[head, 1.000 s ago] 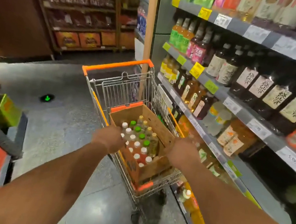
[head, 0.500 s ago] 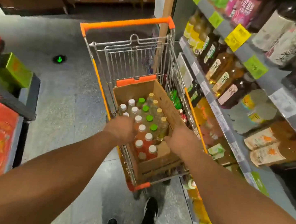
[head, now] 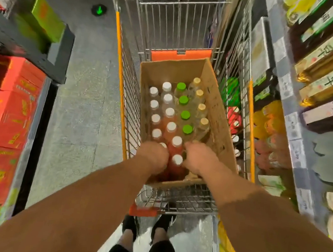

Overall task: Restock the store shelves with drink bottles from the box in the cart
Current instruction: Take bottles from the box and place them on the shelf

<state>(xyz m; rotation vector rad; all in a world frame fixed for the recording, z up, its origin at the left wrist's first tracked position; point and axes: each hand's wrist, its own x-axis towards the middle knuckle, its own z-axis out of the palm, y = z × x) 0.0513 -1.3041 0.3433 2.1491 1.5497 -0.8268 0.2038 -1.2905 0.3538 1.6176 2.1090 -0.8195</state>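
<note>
Since half a second ago both hands have been lowered among the bottles (head: 169,113) at the near end of the box (head: 216,111) in the cart (head: 121,73), the left hand (head: 154,156) and right hand (head: 198,157) curled, their grip hidden, with shelves (head: 297,155) right and red cartons (head: 7,105) left.

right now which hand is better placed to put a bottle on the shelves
Probably the right hand. It is in the box on the side facing the shelves. The left hand sits on the aisle side and would have to cross over.
</note>
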